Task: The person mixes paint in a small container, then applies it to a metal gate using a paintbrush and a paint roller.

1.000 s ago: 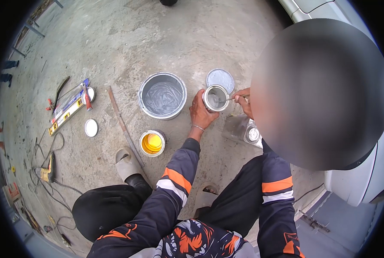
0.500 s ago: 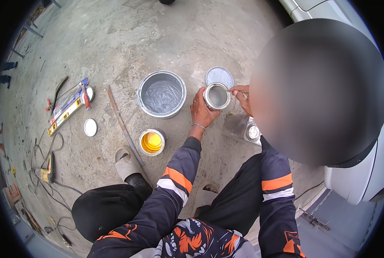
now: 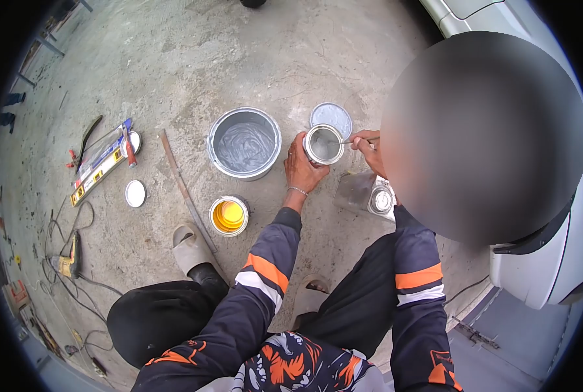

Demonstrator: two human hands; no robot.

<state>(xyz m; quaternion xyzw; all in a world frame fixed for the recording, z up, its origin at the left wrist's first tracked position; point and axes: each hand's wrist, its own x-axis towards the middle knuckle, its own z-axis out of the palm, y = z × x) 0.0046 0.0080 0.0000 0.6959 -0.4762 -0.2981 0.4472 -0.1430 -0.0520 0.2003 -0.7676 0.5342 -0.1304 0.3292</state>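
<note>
My left hand (image 3: 304, 166) is wrapped round the side of a small paint can (image 3: 324, 145) with grey inside. In my right hand (image 3: 370, 154) is a thin stirring stick (image 3: 347, 142), gripped in the fingers, its far end inside the can's mouth. A large blurred disc covers part of my right hand and wrist. Just behind the can lies a grey-blue round lid (image 3: 331, 118). To the left stands a wide bucket of grey paint (image 3: 244, 145), and nearer me a can of yellow paint (image 3: 229, 216). A rectangular metal tin (image 3: 381, 199) is below my right hand.
A long flat strip (image 3: 185, 186) lies on the concrete by my sandal (image 3: 193, 248). Further left are a white lid (image 3: 135, 194), a yellow spirit level (image 3: 97, 176), a red-handled tool (image 3: 130, 151) and a corded yellow power tool (image 3: 68, 263). A white vehicle (image 3: 533, 277) stands at right.
The stick's tip has shifted to the right inside the small can, and its angle differs slightly. The whole view has drifted a little; both hands keep their grip.
</note>
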